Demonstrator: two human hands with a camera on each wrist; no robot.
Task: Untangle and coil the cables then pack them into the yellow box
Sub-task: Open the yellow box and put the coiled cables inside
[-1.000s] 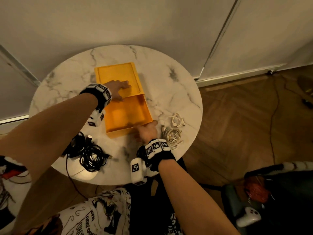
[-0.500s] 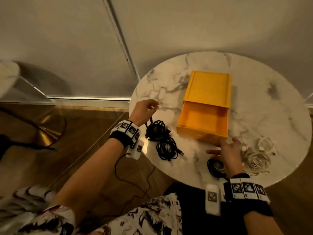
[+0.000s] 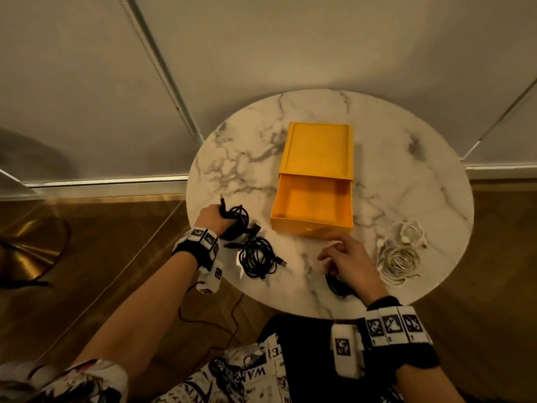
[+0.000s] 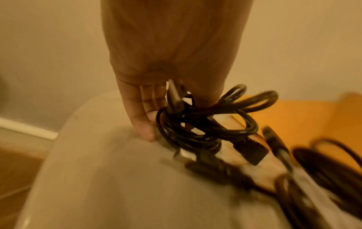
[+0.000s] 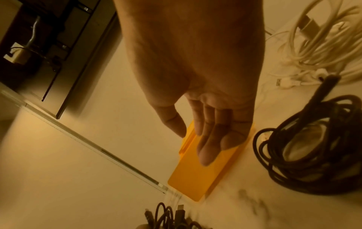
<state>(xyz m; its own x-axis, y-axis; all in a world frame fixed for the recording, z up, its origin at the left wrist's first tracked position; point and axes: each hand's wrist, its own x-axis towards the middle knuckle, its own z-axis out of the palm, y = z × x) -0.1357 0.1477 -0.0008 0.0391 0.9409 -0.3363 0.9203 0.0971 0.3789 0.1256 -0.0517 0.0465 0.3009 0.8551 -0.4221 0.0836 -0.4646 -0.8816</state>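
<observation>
The yellow box [image 3: 312, 199] sits mid-table with its drawer slid open toward me and nothing inside; its yellow wall [image 5: 195, 175] also shows in the right wrist view. My left hand [image 3: 213, 219] grips a black cable bundle [image 3: 236, 219] at the table's left edge; the thumb and fingers [image 4: 143, 117] pinch that black cable bundle [image 4: 195, 124]. A second black coil [image 3: 257, 257] lies just right of it. My right hand [image 3: 345, 257] hovers with relaxed fingers over another black coil [image 3: 337, 283], seen as a round black coil [image 5: 307, 147]. White cables [image 3: 399, 254] lie at the right.
The round marble table [image 3: 406, 184] is small, with its front edge close to my lap. Wooden floor and a thin dark wire [image 3: 209, 318] lie below on the left. A pale wall with a metal strip [image 3: 162, 71] stands behind the table.
My left hand has moved onto the black cable bundle and taken hold of it. My right hand has stayed over the black coil near the box front. The head view shifted slightly.
</observation>
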